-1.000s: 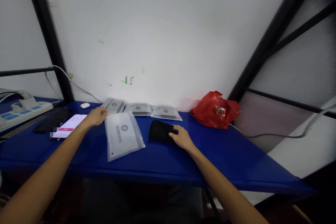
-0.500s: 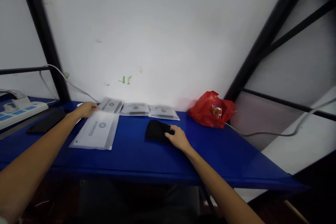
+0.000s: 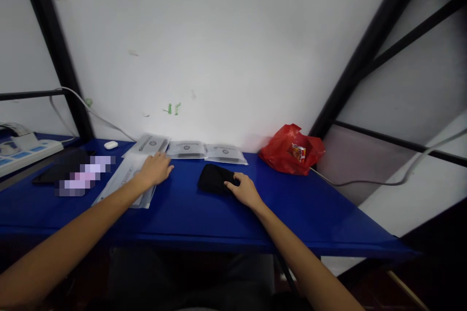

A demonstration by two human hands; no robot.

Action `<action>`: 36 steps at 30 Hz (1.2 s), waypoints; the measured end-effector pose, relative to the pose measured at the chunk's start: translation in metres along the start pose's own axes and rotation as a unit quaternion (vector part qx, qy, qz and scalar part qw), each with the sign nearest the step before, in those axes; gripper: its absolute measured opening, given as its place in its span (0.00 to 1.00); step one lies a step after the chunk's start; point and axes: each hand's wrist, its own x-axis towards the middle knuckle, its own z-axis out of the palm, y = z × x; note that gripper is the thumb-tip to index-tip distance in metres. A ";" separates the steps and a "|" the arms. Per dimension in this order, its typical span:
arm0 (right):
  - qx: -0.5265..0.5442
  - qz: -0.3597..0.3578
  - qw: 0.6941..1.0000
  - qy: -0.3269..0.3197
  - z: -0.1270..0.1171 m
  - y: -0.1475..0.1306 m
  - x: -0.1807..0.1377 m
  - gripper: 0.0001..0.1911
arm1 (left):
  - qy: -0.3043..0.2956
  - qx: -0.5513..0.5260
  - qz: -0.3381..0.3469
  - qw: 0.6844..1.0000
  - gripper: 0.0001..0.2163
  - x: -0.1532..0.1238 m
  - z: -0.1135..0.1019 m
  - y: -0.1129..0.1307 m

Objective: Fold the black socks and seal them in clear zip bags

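My left hand [image 3: 155,169] lies palm down on the far end of a clear pouch [image 3: 122,185], fingers spread and loose, gripping nothing. The pouch lies flat on the blue bench [image 3: 204,216], its near end running under my forearm, just right of a phone [image 3: 78,175]. My right hand [image 3: 243,189] sits on the near right edge of a black cloth [image 3: 211,178], a folded dark bundle at mid-bench, apart from the pouch. Its fingers curl onto the fabric, but from this angle I cannot tell whether they pinch it or only rest there.

The pouch is slick film on a smooth top, so I judge it slides easily. A whole flat palm should steady it better than fingertips and stop it skating into the phone. The cloth is soft and would likely sag or fall open if taken by one edge, so a grip across the full fold should hold its shape.

Three more pouches [image 3: 188,149] lie along the wall, with a red bag [image 3: 290,148] to their right and a small white case [image 3: 110,145] to their left.
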 end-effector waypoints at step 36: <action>-0.128 0.039 0.987 -0.086 -0.006 0.043 0.018 0.29 | -0.059 -0.192 -0.053 0.978 0.29 0.004 0.046 0.049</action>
